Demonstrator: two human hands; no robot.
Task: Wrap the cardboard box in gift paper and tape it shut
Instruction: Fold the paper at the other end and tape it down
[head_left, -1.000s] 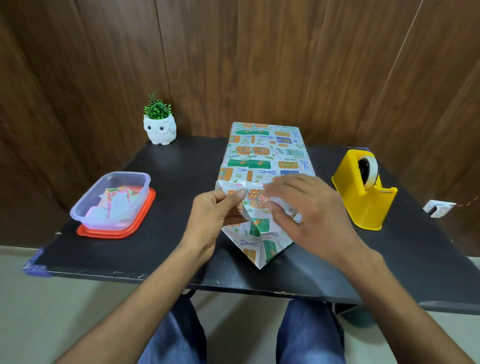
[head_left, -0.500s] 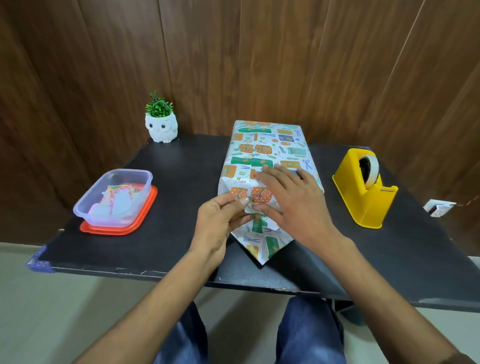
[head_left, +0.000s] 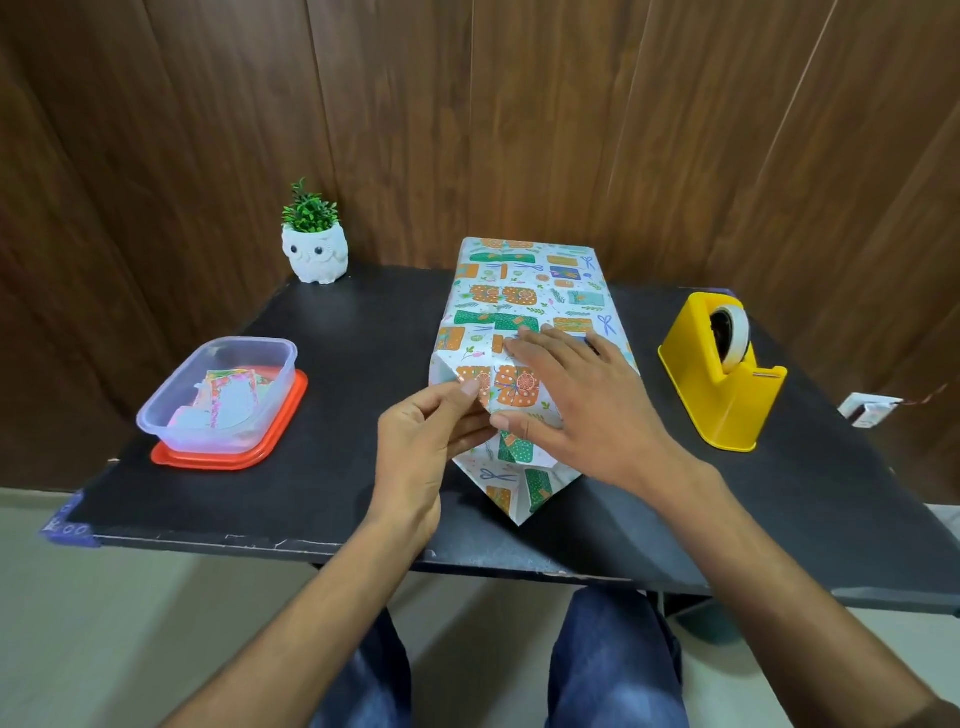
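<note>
Patterned gift paper (head_left: 524, 291) covers the box, near-end flap (head_left: 519, 493) lying open

I can read no words, brand names or numbers anywhere from my camera. The gift paper (head_left: 524, 291) carries only printed pictures of parcels, bows and scissors, and the yellow tape dispenser (head_left: 719, 379) shows no label I can make out.

Dark brown wood-panelled walls (head_left: 519, 104) meet in a corner behind a matte black rectangular table (head_left: 337, 338); pale cream floor (head_left: 78, 623) spreads beneath, evenly lit.
</note>
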